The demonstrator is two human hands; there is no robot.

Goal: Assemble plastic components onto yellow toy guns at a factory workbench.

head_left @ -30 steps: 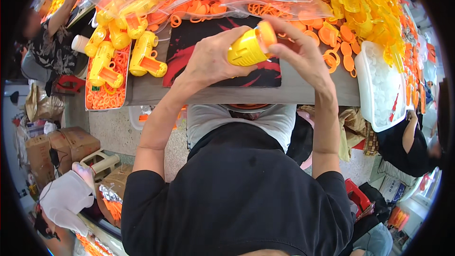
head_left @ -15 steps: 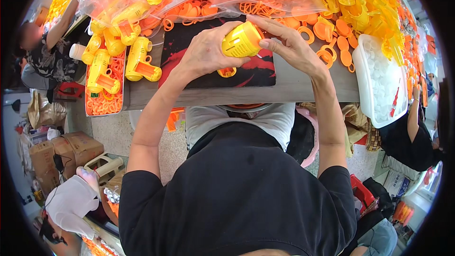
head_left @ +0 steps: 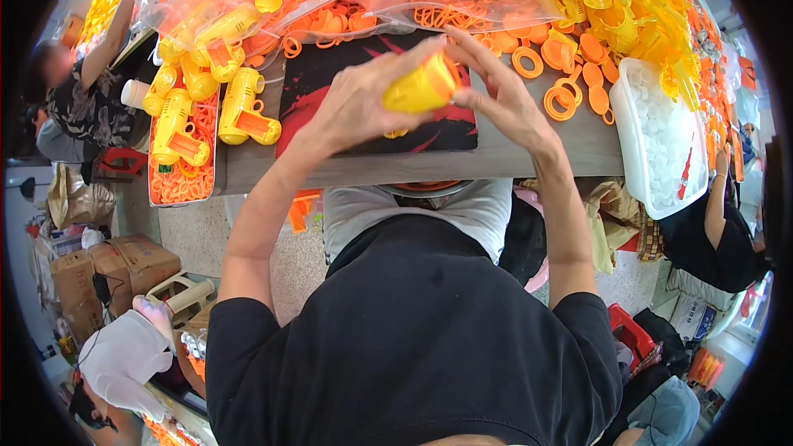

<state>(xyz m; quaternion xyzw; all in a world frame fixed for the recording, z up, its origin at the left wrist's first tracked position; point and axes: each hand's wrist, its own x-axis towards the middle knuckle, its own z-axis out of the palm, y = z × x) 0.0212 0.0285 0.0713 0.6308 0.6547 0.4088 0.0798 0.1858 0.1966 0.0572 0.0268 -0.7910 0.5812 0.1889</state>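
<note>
Above the black and red mat [head_left: 330, 70], my left hand [head_left: 351, 107] is wrapped round a yellow toy gun [head_left: 409, 92] whose wide end carries an orange rim. The gun is tilted and smeared by motion; my left hand and fingers hide most of it. At the orange end, my right hand [head_left: 504, 103] has its fingers stretched and apart, its thumb close to the rim. Whether that thumb touches it I cannot tell. Finished-looking yellow toy guns with orange parts [head_left: 248, 107] lie left of the mat.
A box of small orange parts [head_left: 182, 186] stands at left. Plastic bags of orange parts [head_left: 330, 0] line the back. Orange rings and discs [head_left: 562, 99] lie at right, beside a white tub of clear pieces [head_left: 632, 144] and a yellow heap [head_left: 611, 0]. Other people work on both sides.
My left hand has turned the toy gun slightly and shifted a little left. My right hand's fingers have spread and drawn back from the orange rim.
</note>
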